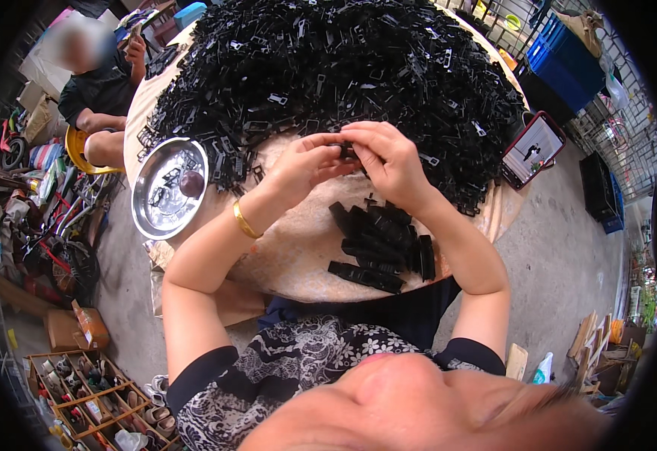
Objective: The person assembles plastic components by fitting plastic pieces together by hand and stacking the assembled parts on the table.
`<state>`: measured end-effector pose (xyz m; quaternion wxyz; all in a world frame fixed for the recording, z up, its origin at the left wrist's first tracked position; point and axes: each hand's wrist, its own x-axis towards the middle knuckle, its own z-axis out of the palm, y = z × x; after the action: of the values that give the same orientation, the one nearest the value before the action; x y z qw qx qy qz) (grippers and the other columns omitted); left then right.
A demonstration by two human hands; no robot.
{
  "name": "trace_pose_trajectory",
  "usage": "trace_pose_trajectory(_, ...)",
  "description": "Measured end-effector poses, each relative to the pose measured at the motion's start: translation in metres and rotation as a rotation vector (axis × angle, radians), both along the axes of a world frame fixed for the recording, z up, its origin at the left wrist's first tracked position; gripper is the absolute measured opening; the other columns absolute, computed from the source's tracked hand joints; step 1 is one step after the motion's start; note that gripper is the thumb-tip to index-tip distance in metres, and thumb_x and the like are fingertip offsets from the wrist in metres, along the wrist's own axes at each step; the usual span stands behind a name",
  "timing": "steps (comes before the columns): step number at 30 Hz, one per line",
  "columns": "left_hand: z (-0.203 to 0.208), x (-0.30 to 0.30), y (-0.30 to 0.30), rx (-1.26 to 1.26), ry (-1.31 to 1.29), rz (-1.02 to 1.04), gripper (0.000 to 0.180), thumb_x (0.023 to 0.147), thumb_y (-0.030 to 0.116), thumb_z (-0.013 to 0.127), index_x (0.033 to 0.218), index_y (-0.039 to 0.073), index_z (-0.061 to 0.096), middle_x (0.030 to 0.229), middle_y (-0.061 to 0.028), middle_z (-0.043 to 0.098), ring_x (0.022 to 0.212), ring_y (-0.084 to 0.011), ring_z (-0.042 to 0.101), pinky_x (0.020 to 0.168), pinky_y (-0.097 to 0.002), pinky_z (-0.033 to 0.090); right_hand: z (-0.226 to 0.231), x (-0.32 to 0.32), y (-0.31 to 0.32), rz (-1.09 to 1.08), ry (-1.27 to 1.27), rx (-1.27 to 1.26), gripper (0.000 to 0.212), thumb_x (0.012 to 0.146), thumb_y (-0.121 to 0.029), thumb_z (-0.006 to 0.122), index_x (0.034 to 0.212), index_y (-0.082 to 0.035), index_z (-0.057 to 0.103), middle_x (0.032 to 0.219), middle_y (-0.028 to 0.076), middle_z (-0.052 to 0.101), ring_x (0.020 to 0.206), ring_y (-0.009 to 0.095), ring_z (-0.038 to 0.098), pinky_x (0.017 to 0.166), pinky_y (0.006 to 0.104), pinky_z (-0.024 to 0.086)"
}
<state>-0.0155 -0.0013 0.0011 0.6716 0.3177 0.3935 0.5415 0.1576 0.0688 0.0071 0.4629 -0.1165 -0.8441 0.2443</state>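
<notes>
Over the near part of the round table, my left hand [307,163] and my right hand [390,159] meet with fingertips pinched together. Between them is a small black plastic piece [348,152], mostly covered by the fingers. Just beyond my hands rises a wide heap of loose black plastic pieces [343,68], many shaped like small frames or clips. Below my right wrist lie several bundles of stacked black pieces [373,240]. A gold bracelet [246,220] circles my left wrist.
A shiny metal basin [143,214] at the table's left edge holds a round dark reddish object [191,183] and a few black pieces. At right stands a phone [533,149]. Another person [95,90] sits at far left. A shoe rack [95,398] stands on the floor lower left.
</notes>
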Motion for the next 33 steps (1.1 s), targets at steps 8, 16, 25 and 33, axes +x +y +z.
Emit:
trace_pose_trajectory(8, 0.002, -0.001, 0.002, 0.016, -0.033, 0.035, 0.03, 0.093, 0.007, 0.048, 0.121, -0.004, 0.05, 0.112, -0.0145, 0.059, 0.102, -0.0213, 0.061, 0.095, -0.0331, 0.049, 0.006, 0.007, 0.004, -0.068, -0.058, 0.058, 0.013, 0.073, 0.001, 0.066, 0.086, 0.0, 0.065, 0.093, 0.013, 0.066, 0.086, 0.027, 0.062, 0.076, 0.0342, 0.05)
trace_pose_trajectory(16, 0.006, 0.007, -0.001, 0.088, 0.099, 0.098, 0.03, 0.095, 0.009, 0.046, 0.122, -0.004, 0.049, 0.114, -0.0133, 0.058, 0.102, -0.0201, 0.06, 0.095, -0.033, 0.048, 0.014, 0.01, 0.007, -0.069, -0.009, 0.074, 0.015, 0.071, 0.0, 0.068, 0.085, -0.002, 0.068, 0.092, 0.01, 0.067, 0.084, 0.025, 0.061, 0.074, 0.0326, 0.05)
trace_pose_trajectory(25, 0.008, 0.003, -0.003, 0.121, -0.035, 0.008, 0.032, 0.095, 0.01, 0.048, 0.124, -0.002, 0.049, 0.113, -0.0111, 0.059, 0.101, -0.0175, 0.06, 0.091, -0.0322, 0.05, 0.005, 0.006, 0.004, -0.073, -0.079, 0.19, 0.02, 0.067, -0.001, 0.069, 0.086, -0.006, 0.07, 0.096, 0.005, 0.068, 0.092, 0.022, 0.059, 0.081, 0.034, 0.045)
trace_pose_trajectory(33, 0.01, 0.007, -0.003, 0.176, -0.174, -0.004, 0.031, 0.093, 0.012, 0.052, 0.121, 0.0, 0.052, 0.105, -0.0081, 0.061, 0.091, -0.0148, 0.061, 0.083, -0.0292, 0.053, 0.011, 0.008, 0.008, -0.028, -0.014, 0.473, 0.025, 0.068, -0.007, 0.069, 0.092, -0.007, 0.068, 0.103, 0.005, 0.066, 0.098, 0.023, 0.059, 0.088, 0.0371, 0.042)
